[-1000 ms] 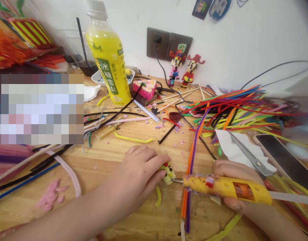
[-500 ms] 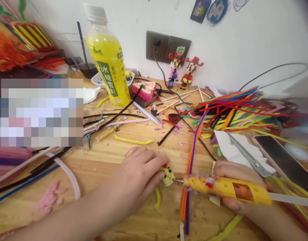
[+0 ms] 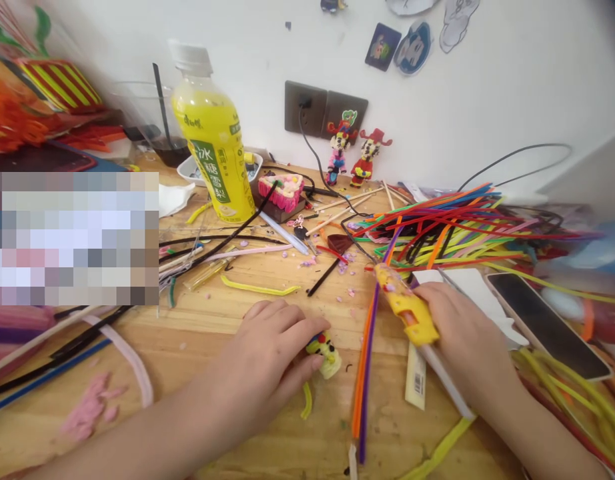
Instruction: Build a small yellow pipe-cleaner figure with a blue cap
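My left hand (image 3: 282, 347) rests low over the wooden table (image 3: 207, 360), thumb and fingers closed on a small pale-yellow fuzzy figure (image 3: 330, 360). Black, red and blue bits show on the figure; the rest is covered by my fingers. To the right, my right hand (image 3: 460, 327) grips a yellow hot glue gun (image 3: 402, 303), its front end turned away from me. A translucent glue stick (image 3: 450, 383) sticks out of its back. Orange pipe cleaners (image 3: 363, 373) and a purple pipe cleaner (image 3: 369, 360) lie between the hands.
A yellow drink bottle (image 3: 217, 147) stands at the back left. Two fuzzy figures (image 3: 370, 157) lean by the wall sockets. A pile of pipe cleaners (image 3: 452, 227) lies at right, near a phone (image 3: 547, 323). A black cord (image 3: 310, 143) runs down from the socket.
My right hand has drawn the glue gun off the figure and swung its tip away from me. The figure stays in my left hand, its pale end showing more. The view has shifted slightly.
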`<state>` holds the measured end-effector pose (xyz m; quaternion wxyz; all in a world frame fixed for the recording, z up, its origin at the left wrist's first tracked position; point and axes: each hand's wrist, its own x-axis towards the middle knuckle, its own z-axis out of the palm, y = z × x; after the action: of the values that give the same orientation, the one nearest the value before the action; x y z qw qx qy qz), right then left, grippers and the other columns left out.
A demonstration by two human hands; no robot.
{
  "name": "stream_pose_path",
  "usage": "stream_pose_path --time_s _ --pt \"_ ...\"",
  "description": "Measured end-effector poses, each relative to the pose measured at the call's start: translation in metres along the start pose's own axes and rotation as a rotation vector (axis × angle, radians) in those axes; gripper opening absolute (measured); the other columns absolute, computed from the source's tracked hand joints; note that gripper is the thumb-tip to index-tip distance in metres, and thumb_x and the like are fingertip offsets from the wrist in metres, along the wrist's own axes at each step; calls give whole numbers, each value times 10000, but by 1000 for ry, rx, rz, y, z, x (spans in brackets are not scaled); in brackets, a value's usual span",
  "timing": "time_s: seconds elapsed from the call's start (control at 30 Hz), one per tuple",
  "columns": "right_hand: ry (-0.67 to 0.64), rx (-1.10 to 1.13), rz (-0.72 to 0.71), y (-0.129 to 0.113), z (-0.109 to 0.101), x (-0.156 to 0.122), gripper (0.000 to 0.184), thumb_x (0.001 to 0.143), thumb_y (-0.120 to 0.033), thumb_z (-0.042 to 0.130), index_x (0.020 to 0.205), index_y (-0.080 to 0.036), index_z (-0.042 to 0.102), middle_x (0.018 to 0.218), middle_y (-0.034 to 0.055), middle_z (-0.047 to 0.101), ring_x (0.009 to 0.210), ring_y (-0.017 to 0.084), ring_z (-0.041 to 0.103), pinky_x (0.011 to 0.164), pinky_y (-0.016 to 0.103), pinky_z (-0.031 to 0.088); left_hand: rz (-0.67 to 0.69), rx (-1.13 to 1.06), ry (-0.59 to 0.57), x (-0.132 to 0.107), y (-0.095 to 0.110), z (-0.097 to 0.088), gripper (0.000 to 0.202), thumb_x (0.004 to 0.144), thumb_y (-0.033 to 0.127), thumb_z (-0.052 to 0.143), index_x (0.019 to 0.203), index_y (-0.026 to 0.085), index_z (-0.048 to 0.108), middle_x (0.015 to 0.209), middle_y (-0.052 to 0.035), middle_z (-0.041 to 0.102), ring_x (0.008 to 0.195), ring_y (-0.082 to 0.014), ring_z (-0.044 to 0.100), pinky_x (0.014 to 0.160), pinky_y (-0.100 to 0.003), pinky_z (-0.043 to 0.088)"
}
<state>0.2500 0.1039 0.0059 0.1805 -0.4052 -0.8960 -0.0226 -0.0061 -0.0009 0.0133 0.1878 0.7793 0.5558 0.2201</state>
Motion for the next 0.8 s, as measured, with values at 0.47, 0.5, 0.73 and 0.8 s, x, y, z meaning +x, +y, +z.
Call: stream_pose_path --time_s 0.47,0.5,0.73,0.8 --pt "-420 293 -375 -67 -25 34 77 805 -199 588 761 -195 652 766 23 660 780 178 543 726 311 405 -6 -24 33 5 -4 3 243 844 227 478 1076 243 545 936 -58 580 891 -237 516 786 -407 396" --pt "-440 241 -383 -70 -22 36 59 785 -184 611 748 -192 656 741 21 668 765 180 549 712 310 400 -1 -20 36 5 -4 3 242 843 227 478 1075 240 546 934 -60 582 893 -239 516 786 -409 396" --pt "-428 151 -310 -73 -11 32 52 723 -153 675 700 -184 641 724 4 652 735 164 552 675 277 385 -4 -11 40 5 -2 2 235 827 209 500 1053 237 559 937 -59 583 900 -242 519 786 -407 403" --pt "-415 129 -268 -75 -8 28 60 734 -137 662 695 -170 632 732 15 640 734 163 545 669 277 387 -4 -10 42 5 -1 1 235 822 198 503 1046 233 562 936 -59 583 902 -243 520 786 -408 405"
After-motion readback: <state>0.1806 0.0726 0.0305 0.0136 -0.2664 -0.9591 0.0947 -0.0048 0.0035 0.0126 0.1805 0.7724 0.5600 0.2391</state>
